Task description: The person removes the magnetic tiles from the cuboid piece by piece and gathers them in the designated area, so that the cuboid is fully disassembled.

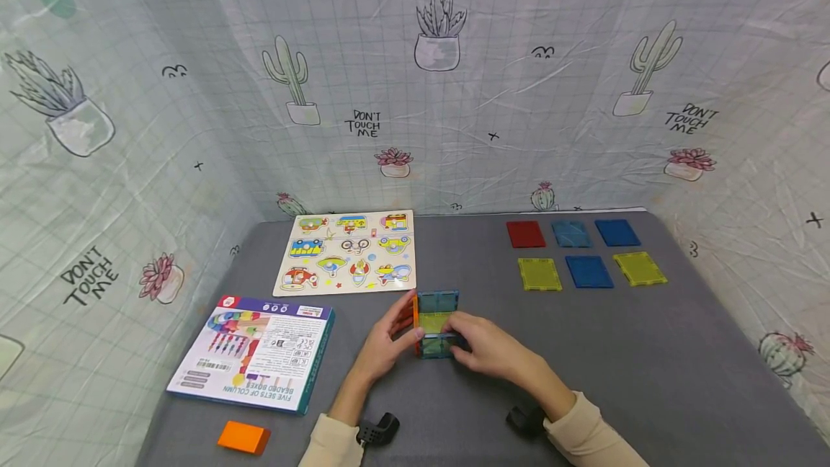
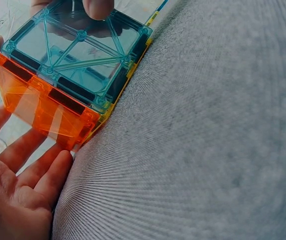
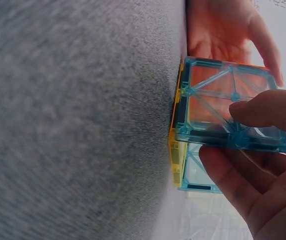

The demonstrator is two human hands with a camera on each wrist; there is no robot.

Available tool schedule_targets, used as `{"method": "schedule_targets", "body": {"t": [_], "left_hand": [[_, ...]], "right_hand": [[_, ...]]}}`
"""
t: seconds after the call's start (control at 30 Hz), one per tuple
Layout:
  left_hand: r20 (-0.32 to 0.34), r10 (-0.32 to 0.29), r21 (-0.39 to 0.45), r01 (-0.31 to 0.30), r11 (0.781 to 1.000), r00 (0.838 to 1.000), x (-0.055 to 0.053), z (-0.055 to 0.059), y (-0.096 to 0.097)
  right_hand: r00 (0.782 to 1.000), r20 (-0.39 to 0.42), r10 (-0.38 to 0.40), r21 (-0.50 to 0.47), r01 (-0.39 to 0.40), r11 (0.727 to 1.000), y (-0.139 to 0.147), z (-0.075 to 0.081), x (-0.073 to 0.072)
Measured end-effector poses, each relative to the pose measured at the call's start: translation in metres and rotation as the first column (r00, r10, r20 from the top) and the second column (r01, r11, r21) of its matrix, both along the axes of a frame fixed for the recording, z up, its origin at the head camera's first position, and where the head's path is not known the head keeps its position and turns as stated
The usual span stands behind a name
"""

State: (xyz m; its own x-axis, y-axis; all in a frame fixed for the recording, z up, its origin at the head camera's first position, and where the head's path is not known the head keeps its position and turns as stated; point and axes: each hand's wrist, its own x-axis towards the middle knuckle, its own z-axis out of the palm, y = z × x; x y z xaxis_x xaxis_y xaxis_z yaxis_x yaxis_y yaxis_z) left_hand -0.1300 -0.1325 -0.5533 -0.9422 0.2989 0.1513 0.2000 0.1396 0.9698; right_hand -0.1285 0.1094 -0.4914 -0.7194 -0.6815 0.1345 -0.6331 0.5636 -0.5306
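Several clear magnetic tiles are joined into a partial box in front of the person. A yellow tile (image 1: 434, 322) lies flat as its base, an orange tile (image 2: 48, 102) stands on the left, and a light blue tile (image 1: 438, 300) stands on the far side. At the near side, the right hand (image 1: 488, 344) pinches another light blue tile (image 3: 210, 112), thumb on its outer face and fingers behind. The left hand (image 1: 381, 346) lays fairly straight fingers against the orange tile's outer face, its thumb by the near corner.
Red (image 1: 526, 234), blue (image 1: 588, 272) and yellow tiles (image 1: 540, 274) lie in two rows at the back right. A wooden vehicle puzzle board (image 1: 346, 254) lies behind the left hand. Further left are a flat boxed toy (image 1: 259, 355) and an orange block (image 1: 243, 437).
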Motion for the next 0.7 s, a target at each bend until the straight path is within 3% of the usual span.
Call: {"method": "schedule_targets", "body": {"t": [0.37, 0.7], "left_hand": [[-0.005, 0.007, -0.011, -0.007, 1.0, 1.0, -0.0003, 0.0, 0.0002], [0.003, 0.002, -0.004, -0.002, 1.0, 1.0, -0.0015, -0.0019, 0.0013]], "right_hand": [[0.992, 0.124, 0.03, 0.045, -0.036, 0.998, 0.0026, -0.0067, 0.0018], [0.992, 0.121, 0.029, 0.079, -0.039, 0.996, 0.0062, -0.007, 0.0041]]}}
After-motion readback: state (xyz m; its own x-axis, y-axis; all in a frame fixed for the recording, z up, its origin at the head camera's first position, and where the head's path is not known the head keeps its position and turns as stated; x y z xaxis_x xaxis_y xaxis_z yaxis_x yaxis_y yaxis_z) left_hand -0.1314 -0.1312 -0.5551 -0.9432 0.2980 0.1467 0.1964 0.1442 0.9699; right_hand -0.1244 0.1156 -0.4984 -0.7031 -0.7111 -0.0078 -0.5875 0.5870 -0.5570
